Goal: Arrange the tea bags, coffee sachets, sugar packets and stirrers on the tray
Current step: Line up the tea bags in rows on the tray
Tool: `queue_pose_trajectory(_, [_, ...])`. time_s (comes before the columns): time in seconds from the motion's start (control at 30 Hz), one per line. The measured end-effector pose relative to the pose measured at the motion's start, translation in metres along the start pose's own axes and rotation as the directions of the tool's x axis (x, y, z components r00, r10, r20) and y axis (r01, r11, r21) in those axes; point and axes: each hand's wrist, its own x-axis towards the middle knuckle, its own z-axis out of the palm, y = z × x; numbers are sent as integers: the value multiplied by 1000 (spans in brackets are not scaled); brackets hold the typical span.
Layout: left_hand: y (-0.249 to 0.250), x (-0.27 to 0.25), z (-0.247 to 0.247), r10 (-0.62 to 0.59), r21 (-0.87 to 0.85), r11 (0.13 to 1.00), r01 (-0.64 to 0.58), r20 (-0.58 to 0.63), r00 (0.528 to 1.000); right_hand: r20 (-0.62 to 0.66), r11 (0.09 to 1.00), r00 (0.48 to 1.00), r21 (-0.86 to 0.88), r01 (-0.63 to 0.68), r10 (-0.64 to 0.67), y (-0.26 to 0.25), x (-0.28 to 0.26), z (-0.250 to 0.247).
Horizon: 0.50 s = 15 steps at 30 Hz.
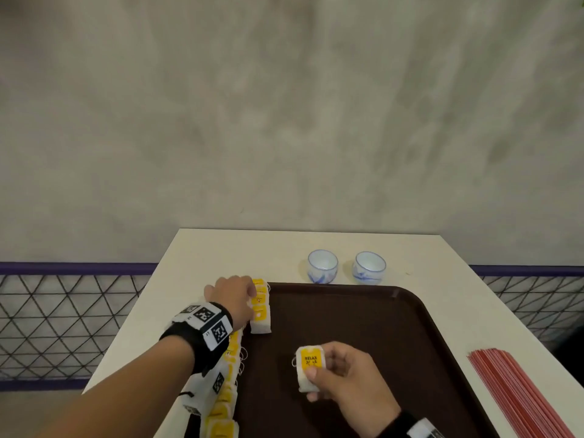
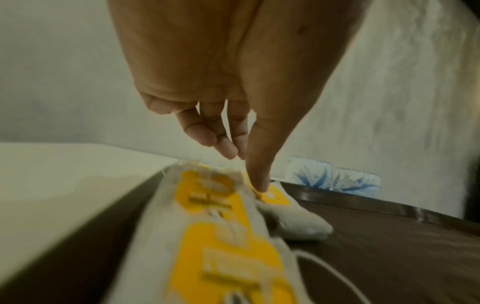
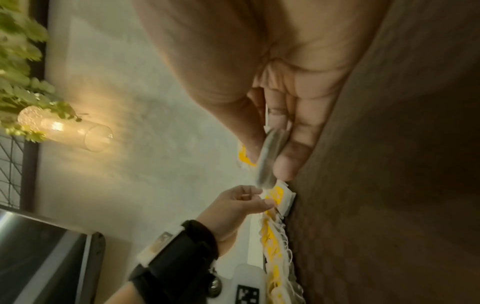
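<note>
Head view shows a dark brown tray (image 1: 363, 317) lying on a white worktop (image 1: 196, 257), and everything else is placed here relative to that tray. Along its left edge runs a row of tea bags (image 1: 228, 403) with yellow tags, overlapping one another from the near end to the far left corner. The left hand (image 1: 232, 300) reaches over the far end of that row; in the left wrist view its fingers are extended and relaxed, and the thumb tip (image 2: 261, 183) presses down on the yellow tag of the last bag (image 2: 275, 198), which lies flat on the tray floor. That hand grasps nothing.

Over the near middle of the tray, the right hand (image 1: 346, 379) pinches a single tea bag (image 1: 309, 371) between thumb and fingers, its yellow tag reading "RELAX" turned upward. From the right wrist view the bag (image 3: 270, 156) appears edge-on, clamped between the thumb and the fingertips, above the tray surface.

Beyond the far edge of the tray stand two white cups with blue markings (image 1: 323, 266), side by side on the worktop, both upright. To the right of the tray, near its front corner, lies a bundle of red stirrers (image 1: 512, 393), on the worktop and not on the tray.
</note>
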Motion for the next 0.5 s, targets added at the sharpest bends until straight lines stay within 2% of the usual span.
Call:
queue_pose_trajectory(0.17, [-16, -12, -32, 12, -83, 996, -18, -62, 998, -18, 995, 1000, -102, 2, -3, 2, 54, 23])
queue_pose_trajectory(0.27, [-35, -31, -56, 40, -152, 987, -51, -74, 996, -88, 976, 995, -216, 18, -38, 1, 86, 39])
queue_pose_trajectory(0.5, [-69, -87, -85, 87, -198, 974, -109, -117, 989, -145, 926, 989, -376, -22, -35, -2, 117, 64])
